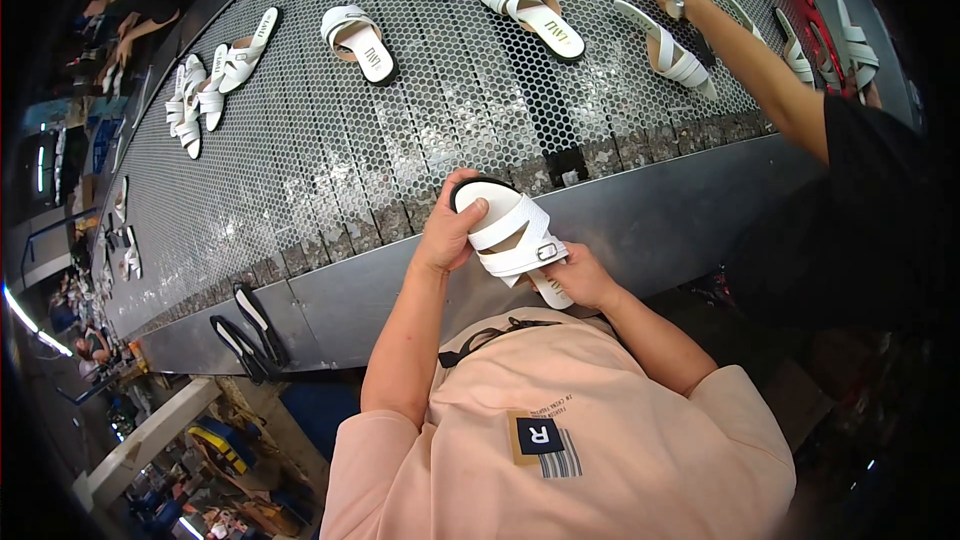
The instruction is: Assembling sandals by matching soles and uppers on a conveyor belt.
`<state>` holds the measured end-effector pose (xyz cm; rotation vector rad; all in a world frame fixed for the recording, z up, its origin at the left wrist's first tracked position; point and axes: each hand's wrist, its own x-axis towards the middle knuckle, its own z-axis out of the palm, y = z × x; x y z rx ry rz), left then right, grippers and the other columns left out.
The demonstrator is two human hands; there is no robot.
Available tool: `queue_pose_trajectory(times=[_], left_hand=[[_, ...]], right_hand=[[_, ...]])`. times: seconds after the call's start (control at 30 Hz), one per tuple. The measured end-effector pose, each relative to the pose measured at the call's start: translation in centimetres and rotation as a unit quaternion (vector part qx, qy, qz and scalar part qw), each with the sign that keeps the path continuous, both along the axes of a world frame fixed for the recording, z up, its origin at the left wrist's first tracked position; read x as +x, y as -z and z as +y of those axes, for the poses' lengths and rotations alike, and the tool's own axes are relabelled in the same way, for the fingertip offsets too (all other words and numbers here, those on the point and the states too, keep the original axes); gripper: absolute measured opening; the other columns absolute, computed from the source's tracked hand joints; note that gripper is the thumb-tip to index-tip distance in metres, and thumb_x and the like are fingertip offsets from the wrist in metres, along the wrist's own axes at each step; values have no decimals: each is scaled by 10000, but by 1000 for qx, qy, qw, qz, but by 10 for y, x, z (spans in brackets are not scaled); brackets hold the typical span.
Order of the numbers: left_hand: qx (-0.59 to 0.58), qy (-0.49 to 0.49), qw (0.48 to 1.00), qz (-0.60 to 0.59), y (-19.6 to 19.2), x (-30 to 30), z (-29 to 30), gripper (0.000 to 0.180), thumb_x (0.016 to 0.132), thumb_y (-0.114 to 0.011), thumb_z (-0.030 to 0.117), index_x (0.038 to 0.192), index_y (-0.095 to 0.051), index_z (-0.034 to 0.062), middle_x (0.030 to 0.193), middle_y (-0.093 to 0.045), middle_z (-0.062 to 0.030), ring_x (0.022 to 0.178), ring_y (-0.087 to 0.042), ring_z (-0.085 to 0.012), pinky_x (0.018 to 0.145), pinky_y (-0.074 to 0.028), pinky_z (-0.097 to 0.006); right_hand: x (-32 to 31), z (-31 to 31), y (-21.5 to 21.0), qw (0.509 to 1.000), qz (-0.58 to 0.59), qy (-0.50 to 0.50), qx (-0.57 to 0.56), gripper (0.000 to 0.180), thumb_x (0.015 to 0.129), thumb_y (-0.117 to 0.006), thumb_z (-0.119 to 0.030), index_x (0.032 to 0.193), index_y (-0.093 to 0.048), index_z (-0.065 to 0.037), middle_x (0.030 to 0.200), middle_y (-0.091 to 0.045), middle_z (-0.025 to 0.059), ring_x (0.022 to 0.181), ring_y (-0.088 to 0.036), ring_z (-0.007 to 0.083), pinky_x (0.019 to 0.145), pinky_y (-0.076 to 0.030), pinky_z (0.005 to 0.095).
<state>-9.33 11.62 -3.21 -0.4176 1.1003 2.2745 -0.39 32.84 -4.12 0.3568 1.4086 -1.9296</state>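
Note:
A white slide sandal [508,237] with crossed straps, a small buckle and a dark sole edge is held between my two hands, just in front of the metal edge of the work surface. My left hand [450,225] grips its toe end, the thumb lying on the footbed. Around the heel end and strap side closes my right hand [582,278]; some of its fingers are hidden behind the sandal. Beyond them, on the perforated surface, lie a white sandal [360,43] and another white sandal [530,15], both apart from my hands.
The perforated metal conveyor [300,155] has a steel side rail [340,305]. A co-worker's arm [755,65] with a watch reaches over it at the right, near a white sandal [672,52]. Several sandals cluster at the left [195,100]. Dark shoes [248,330] hang by the rail.

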Motion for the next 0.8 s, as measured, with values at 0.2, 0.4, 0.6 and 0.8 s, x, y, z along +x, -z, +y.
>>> queue_pose_trajectory(times=[0.2,0.4,0.6,0.8], left_hand=[[-14,-4,1000,-2,-1,1,9,458,855,-653,64,1243,-420,135,1034,-603,-61,944,-594,-181,828,-513,-366],[-17,-6,1000,-7,-1,1,16,436,867,-627,46,1242,-426,136,1026,-605,-61,926,-595,-175,816,-518,-358],[-19,1,1000,-7,-3,1,22,418,885,-606,47,1251,-423,135,1022,-608,-65,924,-599,-179,819,-520,-369],[-10,-4,1000,-17,-7,1,29,394,899,-599,67,1245,-425,137,1009,-614,-66,905,-607,-182,802,-522,-369]], right_hand=[[2,7,8,1000,2,1,-18,166,935,-559,-134,1038,-633,-26,864,-656,27,731,-598,96,661,-486,262],[0,14,4,1000,0,5,-18,172,933,-560,-141,1033,-632,-22,855,-648,24,735,-592,97,671,-476,262],[-2,20,5,1000,-6,-3,-9,182,937,-556,-152,1039,-631,-21,862,-650,30,739,-595,104,673,-477,264],[-6,25,0,1000,7,-2,-23,180,934,-559,-144,1046,-632,-24,890,-661,34,734,-602,105,671,-487,270]])
